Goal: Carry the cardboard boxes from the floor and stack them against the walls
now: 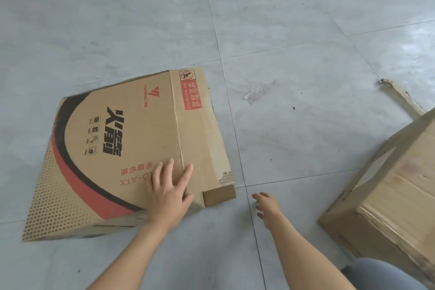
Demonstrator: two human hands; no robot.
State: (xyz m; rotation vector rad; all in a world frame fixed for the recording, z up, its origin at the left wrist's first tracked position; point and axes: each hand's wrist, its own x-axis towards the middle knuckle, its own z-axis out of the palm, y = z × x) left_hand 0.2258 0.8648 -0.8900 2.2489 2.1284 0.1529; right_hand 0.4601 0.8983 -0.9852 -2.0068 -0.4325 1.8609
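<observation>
Your left hand (169,190) lies flat on the printed cardboard box (113,148), fingers spread near its near right corner, thumb at the edge; the grip is loose and closes on nothing. The box lies collapsed on the grey tiled floor (282,30), its print facing up. Your right hand (267,207) hovers over the bare tiles just right of that box, fingers relaxed, holding nothing. A second, plain cardboard box (388,195) stands on the floor to your right, well apart from the first. A torn cardboard strip (402,96) lies beyond it.
</observation>
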